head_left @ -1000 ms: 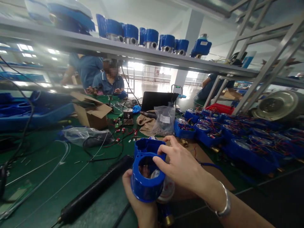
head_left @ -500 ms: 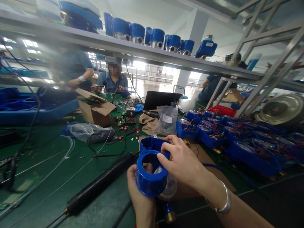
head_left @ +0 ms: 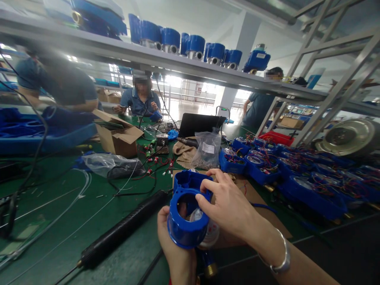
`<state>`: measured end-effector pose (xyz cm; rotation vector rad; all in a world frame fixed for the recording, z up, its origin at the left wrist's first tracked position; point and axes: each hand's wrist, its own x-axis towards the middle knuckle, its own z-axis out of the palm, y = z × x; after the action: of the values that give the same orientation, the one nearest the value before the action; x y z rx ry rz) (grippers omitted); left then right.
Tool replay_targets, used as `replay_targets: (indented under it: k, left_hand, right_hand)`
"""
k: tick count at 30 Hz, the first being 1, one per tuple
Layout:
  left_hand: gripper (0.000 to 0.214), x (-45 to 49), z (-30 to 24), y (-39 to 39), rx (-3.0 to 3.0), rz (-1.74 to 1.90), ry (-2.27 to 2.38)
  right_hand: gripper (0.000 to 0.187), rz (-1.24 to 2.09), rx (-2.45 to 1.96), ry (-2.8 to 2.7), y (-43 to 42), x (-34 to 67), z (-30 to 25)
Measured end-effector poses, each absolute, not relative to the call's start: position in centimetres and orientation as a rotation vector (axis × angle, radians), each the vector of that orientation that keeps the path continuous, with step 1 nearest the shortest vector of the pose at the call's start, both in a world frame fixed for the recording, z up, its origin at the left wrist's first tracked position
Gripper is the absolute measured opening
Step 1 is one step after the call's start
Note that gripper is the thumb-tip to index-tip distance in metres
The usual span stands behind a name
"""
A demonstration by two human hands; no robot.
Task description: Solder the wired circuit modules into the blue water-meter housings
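Observation:
I hold a blue plastic meter housing (head_left: 185, 227) with a round opening over a water meter whose white dial (head_left: 210, 231) and brass fitting (head_left: 210, 270) show below it. My left hand (head_left: 175, 249) grips it from underneath, fingers wrapped round the body. My right hand (head_left: 228, 206) pinches the housing's upper right rim, a silver bangle (head_left: 281, 253) on its wrist.
A black ribbed tool (head_left: 121, 231) lies on the green table (head_left: 59, 221) to the left. Rows of wired blue meters (head_left: 285, 170) fill the right. A cardboard box (head_left: 118, 136), plastic bags (head_left: 206, 152) and a laptop (head_left: 197, 124) stand behind. Other people work across the table under a metal shelf (head_left: 148, 61).
The housing and both hands stay almost in place, shifting slightly. A person at the far left has bent lower, and another person's head now shows at the right.

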<state>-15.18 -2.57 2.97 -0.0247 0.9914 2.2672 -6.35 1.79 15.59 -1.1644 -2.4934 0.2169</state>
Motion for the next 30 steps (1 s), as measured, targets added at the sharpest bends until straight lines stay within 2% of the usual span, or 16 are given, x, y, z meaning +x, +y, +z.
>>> replay_targets:
  k: [5,11,17,27,30]
  left_hand:
    - [0.033,-14.9,3.0,-2.6,-0.093,2.337,0.939]
    - [0.041,-14.6,2.8,-2.3,-0.087,2.330,0.953]
    - [0.030,-15.0,2.6,-2.4,-0.085,2.290,0.888]
    - [0.050,-14.0,2.8,-3.2,0.148,2.300,0.998]
    - [0.049,-13.8,2.0,-2.9,0.185,2.348,1.098]
  right_hand:
    - [0.012,0.202,-1.179,-2.505,1.3,-6.0,15.9]
    - [0.011,0.255,-1.202,-2.515,1.6,-6.0,15.9]
    - [0.008,0.273,-1.176,-2.503,1.3,-6.0,15.8]
    - [0.008,0.317,-1.173,-2.586,1.5,-6.0,17.0]
    - [0.004,0.349,-1.162,-2.642,2.0,-5.8,17.6]
